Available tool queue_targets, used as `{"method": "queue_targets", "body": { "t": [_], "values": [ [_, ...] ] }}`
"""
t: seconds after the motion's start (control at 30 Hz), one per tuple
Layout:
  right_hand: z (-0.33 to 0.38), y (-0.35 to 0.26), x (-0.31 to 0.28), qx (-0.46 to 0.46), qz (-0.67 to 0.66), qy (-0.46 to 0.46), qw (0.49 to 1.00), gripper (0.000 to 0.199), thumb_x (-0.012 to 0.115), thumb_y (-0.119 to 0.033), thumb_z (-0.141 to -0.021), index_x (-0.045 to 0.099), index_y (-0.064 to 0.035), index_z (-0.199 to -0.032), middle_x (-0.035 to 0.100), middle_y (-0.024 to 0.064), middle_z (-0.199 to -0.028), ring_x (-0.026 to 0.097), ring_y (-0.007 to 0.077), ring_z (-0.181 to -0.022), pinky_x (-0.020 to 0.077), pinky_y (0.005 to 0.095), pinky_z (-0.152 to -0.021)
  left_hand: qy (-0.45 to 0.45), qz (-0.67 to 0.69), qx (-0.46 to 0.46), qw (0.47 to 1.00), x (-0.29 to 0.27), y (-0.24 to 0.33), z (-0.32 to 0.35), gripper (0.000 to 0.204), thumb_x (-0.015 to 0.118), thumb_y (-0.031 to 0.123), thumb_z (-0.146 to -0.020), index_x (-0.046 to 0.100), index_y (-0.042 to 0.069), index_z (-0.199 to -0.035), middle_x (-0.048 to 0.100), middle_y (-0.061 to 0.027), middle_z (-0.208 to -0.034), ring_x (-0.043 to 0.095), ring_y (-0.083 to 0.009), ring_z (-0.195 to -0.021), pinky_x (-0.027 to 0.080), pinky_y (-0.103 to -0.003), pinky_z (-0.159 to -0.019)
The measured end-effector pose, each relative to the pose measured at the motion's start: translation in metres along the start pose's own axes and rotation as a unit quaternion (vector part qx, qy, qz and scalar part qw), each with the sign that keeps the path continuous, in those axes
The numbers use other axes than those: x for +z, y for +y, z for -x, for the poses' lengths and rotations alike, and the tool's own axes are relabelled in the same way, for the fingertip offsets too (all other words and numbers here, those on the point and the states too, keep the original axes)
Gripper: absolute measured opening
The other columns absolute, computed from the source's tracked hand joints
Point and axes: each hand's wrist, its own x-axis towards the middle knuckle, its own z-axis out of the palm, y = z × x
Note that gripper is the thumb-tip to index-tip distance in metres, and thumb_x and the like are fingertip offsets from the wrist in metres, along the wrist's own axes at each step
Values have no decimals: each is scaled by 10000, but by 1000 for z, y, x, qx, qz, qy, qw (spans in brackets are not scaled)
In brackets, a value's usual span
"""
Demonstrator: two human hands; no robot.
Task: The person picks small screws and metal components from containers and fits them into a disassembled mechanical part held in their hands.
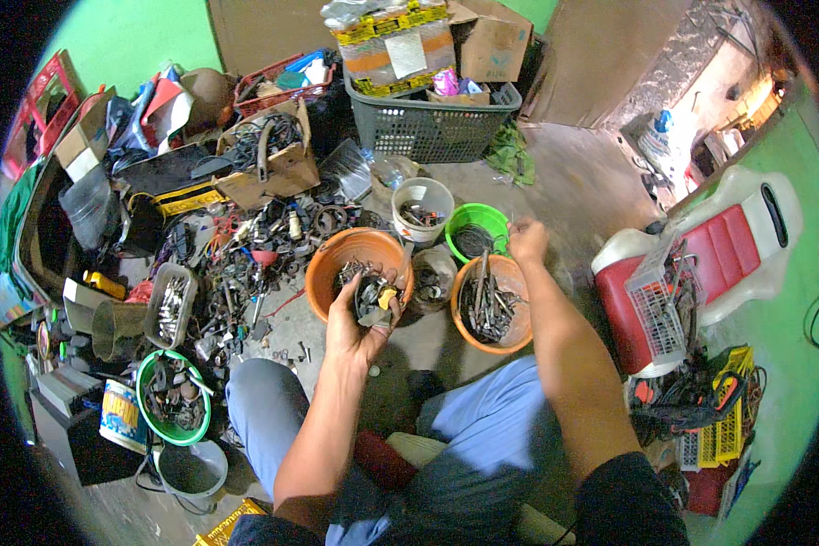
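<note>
My left hand (362, 332) is palm up over the near edge of the orange bowl (323, 305), its fingers curled round a handful of small metal parts (371, 296). A yellow piece (388, 298) shows among them. My right hand (528, 242) is closed beside the right rim of the green basket (452, 217); whatever its fingers pinch is too small to make out. Dark wiry bits (473, 239) lie in that basket. Below my right hand, another orange bucket (521, 338) holds bolts and long metal tools (487, 305).
A white bucket (425, 189) and a clear tub (433, 278) stand between the bowls. Loose metal parts (273, 223) are heaped at left, near a green-rimmed basin (202, 423). A grey crate (400, 127) is at the back, a red-and-white seat (710, 250) at right.
</note>
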Motion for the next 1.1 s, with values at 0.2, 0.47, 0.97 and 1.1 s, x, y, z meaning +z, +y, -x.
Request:
{"method": "queue_targets", "body": {
  "t": [0.2, 0.47, 0.97, 1.1],
  "values": [
    [-2, 19, 20, 158, 16, 20, 987, 180, 782, -180, -822, 744, -13, -876, 709, 200, -761, 718, 309, -711, 555, 430, -709, 23, -32, -10, 999, -9, -11, -19, 305, 524, 278, -1003, 602, 57, -1199, 659, -158, -1198, 648, -293, -1050, 582, -431, -819],
    [-7, 11, 53, 314, -245, 47, 916, 184, 672, -87, -936, 673, 78, -1018, 716, 138, -792, 712, 226, -597, 546, 326, -508, 31, -46, -1, 998, -19, -20, -37, 315, 477, 304, -1027, 585, 72, -1212, 645, -146, -1211, 609, -326, -1161, 476, -567, -1035],
    [-18, 48, 69, 369, -128, 106, 915, 323, 719, -170, -882, 682, 52, -1115, 723, 236, -952, 728, 368, -856, 586, 449, -724, 32, -73, -11, 997, -14, -22, -42, 356, 488, 320, -1019, 574, 60, -1246, 644, -123, -1206, 594, -317, -1185, 463, -550, -1051],
    [-16, 24, 59, 345, -52, -16, 937, 331, 693, -170, -856, 678, 70, -1083, 708, 265, -1012, 698, 389, -963, 557, 464, -837, 31, -58, 18, 998, -14, -9, -32, 370, 487, 318, -1018, 563, 55, -1266, 635, -126, -1238, 582, -326, -1203, 468, -555, -1043]
  ]
}}
